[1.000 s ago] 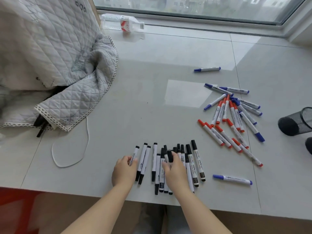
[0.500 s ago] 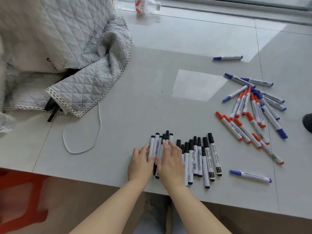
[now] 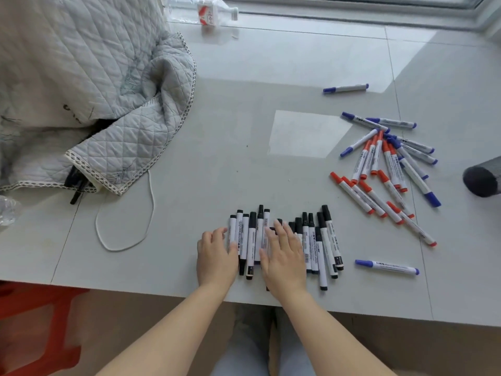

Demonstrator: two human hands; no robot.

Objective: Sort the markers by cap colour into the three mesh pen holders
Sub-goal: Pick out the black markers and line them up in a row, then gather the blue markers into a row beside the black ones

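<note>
Head view, the only one we're getting. We're looking down at a pale tiled tabletop [image 3: 244, 126]. At 6 o'clock, near the front edge, we're seeing the black-capped markers [image 3: 306, 240] lying side by side in a rough row, caps pointing away from us. Left hand [image 3: 217, 256] is resting flat w/ fingers straight and relaxed on the left end of that row; right hand [image 3: 284, 256] is lying flat on the middle, fingers spread over the barrels. Neither is pinching or gripping anything.

Progress, as we're judging it: early. Black caps are grouped but not in any holder. At 3 o'clock the red-capped markers [image 3: 376, 169] and blue-capped markers [image 3: 412, 161] are lying mixed in one loose heap. One stray blue marker [image 3: 345, 88] is sitting at 1 o'clock, another blue marker [image 3: 387, 266] at 4 o'clock just right of the black row. Only one mesh pen holder [image 3: 482, 177] is showing, on its side at the right frame edge, approx 3 o'clock; the other two aren't in view. So all filling is left to do.

Room: the front edge is running close under our wrists, so markers rolling toward us could drop off. Open tile is stretching from centre to 12 o'clock. At 10 o'clock a quilted cover [image 3: 103, 85] is taking the corner, w/ a white cord [image 3: 122, 229] looping at 8 o'clock. A plastic bottle [image 3: 206, 9] is lying at 12 o'clock by the window.
</note>
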